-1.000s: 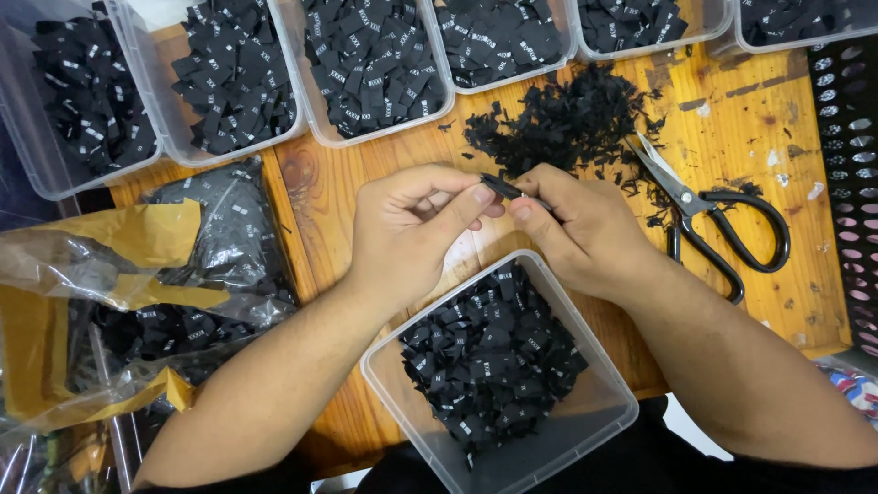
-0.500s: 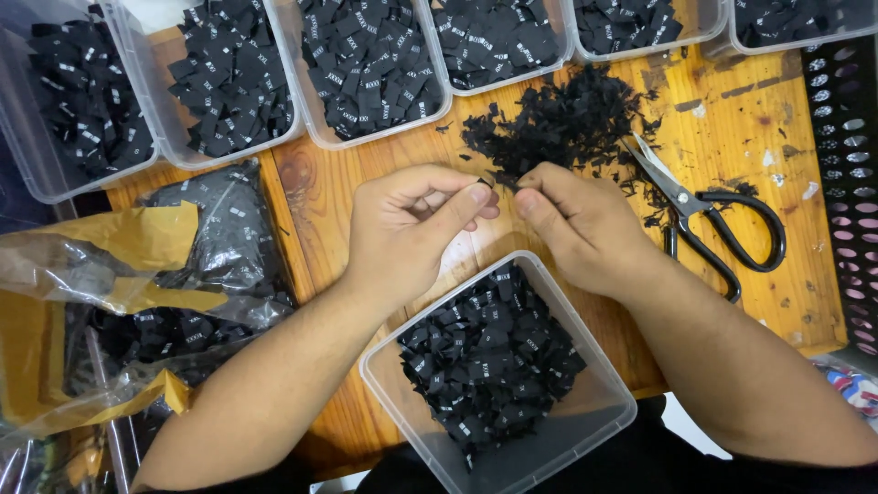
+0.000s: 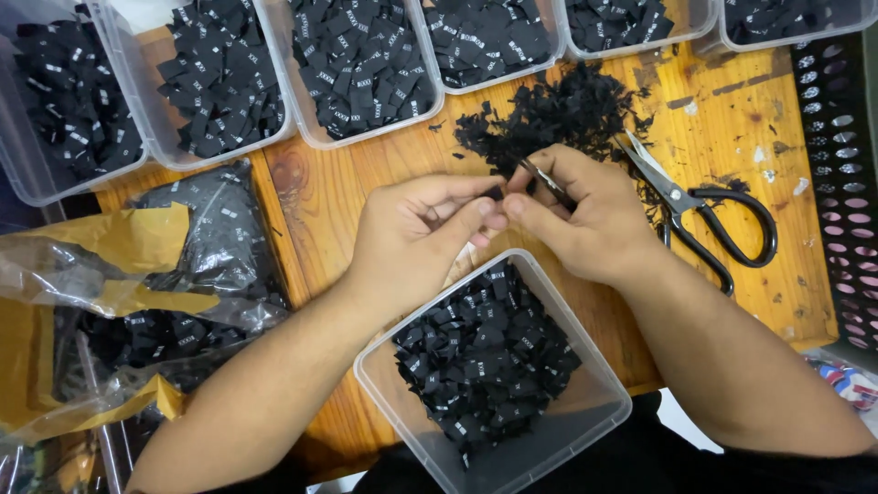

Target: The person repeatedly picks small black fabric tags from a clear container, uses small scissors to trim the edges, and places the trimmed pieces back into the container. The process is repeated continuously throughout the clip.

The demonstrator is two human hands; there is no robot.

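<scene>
My left hand [image 3: 416, 238] and my right hand [image 3: 581, 220] meet above the wooden table [image 3: 320, 192], fingertips pinching a small black fabric label [image 3: 495, 193] between them. A thin metal tool [image 3: 546, 179], perhaps tweezers or a snip, lies across my right fingers. Right below the hands stands a clear plastic tub [image 3: 549, 439] half filled with black labels [image 3: 485, 357]. Behind the hands lies a loose pile of black scraps [image 3: 558, 114].
Black-handled scissors [image 3: 709, 220] lie right of my right hand. Several clear tubs of black labels [image 3: 366, 59] line the far edge. Plastic bags with labels [image 3: 197, 265] and yellow paper sit at the left. A dark perforated basket [image 3: 846, 174] stands at the right.
The hands have stayed together at the same spot; the fingers shifted slightly around the small label. Nothing else has moved.
</scene>
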